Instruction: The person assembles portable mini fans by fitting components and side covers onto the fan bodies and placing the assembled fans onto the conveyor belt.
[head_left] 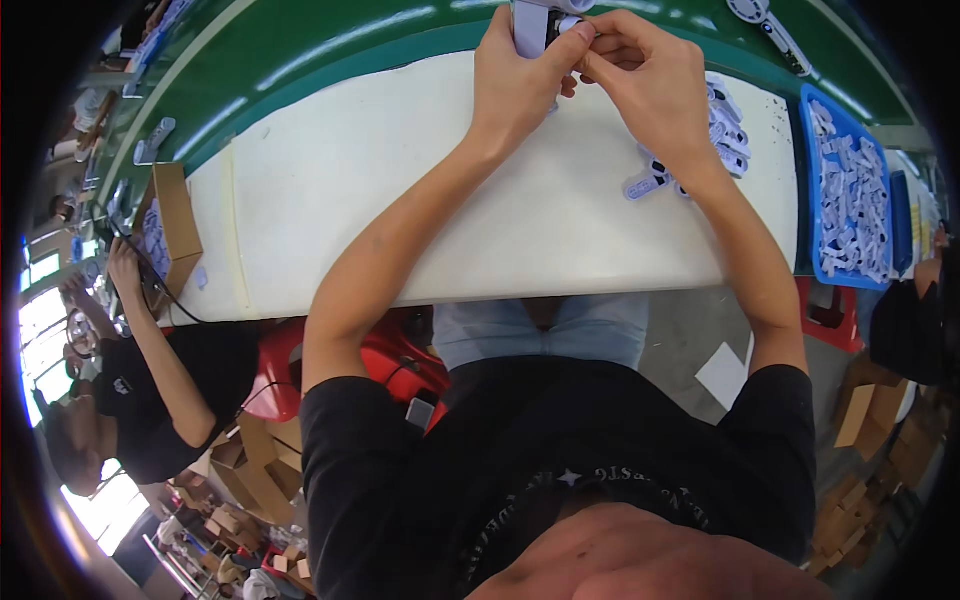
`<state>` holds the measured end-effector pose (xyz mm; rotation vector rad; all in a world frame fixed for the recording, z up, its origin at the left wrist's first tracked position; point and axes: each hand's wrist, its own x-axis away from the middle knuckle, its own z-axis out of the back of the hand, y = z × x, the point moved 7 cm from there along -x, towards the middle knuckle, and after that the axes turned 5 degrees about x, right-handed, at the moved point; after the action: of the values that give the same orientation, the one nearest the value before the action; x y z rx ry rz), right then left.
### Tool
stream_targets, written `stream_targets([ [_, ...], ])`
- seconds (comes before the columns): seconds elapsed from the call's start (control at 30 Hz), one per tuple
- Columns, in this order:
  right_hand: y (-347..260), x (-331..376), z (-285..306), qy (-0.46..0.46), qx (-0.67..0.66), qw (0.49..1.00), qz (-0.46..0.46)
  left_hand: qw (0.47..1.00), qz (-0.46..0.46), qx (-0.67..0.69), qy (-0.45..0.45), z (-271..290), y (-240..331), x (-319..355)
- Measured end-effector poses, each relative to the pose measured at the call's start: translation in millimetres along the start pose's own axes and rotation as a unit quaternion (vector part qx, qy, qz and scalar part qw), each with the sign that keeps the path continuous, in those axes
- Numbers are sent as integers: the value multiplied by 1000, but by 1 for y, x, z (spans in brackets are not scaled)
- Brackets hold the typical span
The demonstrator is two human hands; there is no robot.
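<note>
At the top edge of the view, my left hand (512, 88) is wrapped round a white plastic device (530, 30) with a long body and a dark section beside my thumb. The top of this device is cut off by the picture edge. My right hand (660, 88) is closed in a pinch against the device's right side, close to my left thumb. What its fingertips hold, if anything, is too small and hidden to make out. Beneath my right wrist lies a pile of white plastic parts with dark round spots (645, 183), partly covered by the forearm.
A blue basket (808, 190) full of small white parts stands at the table's right end. Another white device (785, 40) lies at the far right on the green surface (400, 35). To the left, a co-worker's arm (165, 360) reaches beside a cardboard box (178, 215). Red stools (275, 375) are below.
</note>
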<state>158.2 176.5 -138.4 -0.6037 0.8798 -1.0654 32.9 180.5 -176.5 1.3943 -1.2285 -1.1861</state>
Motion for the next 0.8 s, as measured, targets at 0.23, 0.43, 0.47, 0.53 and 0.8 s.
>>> stream_targets([
  [0.23,-7,0,-2,-141,-83,985,-59,969,-202,83,-118,-3,3,-5],
  [0.43,-15,-1,-6,-24,-12,998,59,960,21,256,-108,9,-36,-25],
  [0.47,-19,0,-3,0,-20,995,93,948,27,290,-125,7,-35,-25],
  [0.53,-15,-1,-10,-25,-100,993,60,952,18,279,-123,10,-35,-23],
  [0.8,16,-9,-20,-115,-40,990,77,801,143,-432,-390,50,32,-13],
])
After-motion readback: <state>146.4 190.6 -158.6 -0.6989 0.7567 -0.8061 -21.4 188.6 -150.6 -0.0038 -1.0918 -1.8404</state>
